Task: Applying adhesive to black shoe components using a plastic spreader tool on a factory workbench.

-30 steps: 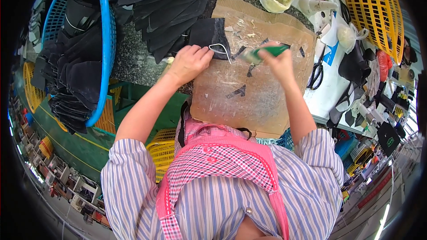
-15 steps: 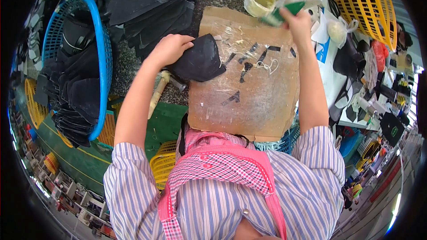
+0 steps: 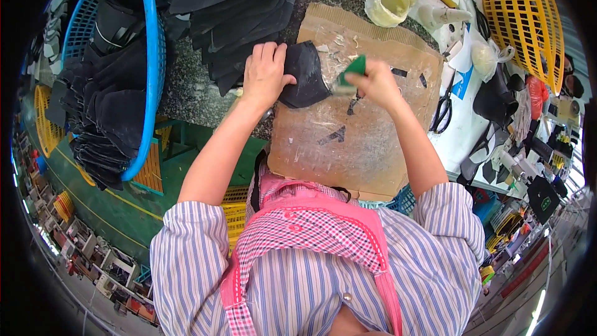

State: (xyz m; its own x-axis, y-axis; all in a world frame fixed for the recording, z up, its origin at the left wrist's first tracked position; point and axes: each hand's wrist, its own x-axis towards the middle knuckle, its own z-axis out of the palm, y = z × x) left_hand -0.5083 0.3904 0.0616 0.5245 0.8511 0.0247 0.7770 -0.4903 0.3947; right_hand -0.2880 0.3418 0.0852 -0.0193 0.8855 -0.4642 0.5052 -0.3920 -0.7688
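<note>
A curved black piece of sheet material [image 3: 305, 78] lies at the upper left of a worn cardboard sheet [image 3: 348, 149]. My left hand [image 3: 264, 76] grips its left side, fingers over the far edge and thumb at the near one. In my right hand [image 3: 377, 83] is a green flat scraper [image 3: 355, 71], slightly blurred, just right of the black piece. Whether it touches the cardboard I cannot tell. Beyond the cardboard stands an open tub coated in pale yellow paste [image 3: 389, 7].
Stacked black pieces [image 3: 239, 25] lie at the far left. A blue basket [image 3: 151, 81] holds more black pieces. Scissors [image 3: 443, 111] and a knotted plastic bag [image 3: 487, 57] lie to the right, below a yellow basket [image 3: 522, 18]. Black tape strips stick to the cardboard.
My right hand has brought the scraper from beside the paste tub leftward and nearer, close to the black piece. My left hand has shifted its grip on that piece; the whole view moved slightly.
</note>
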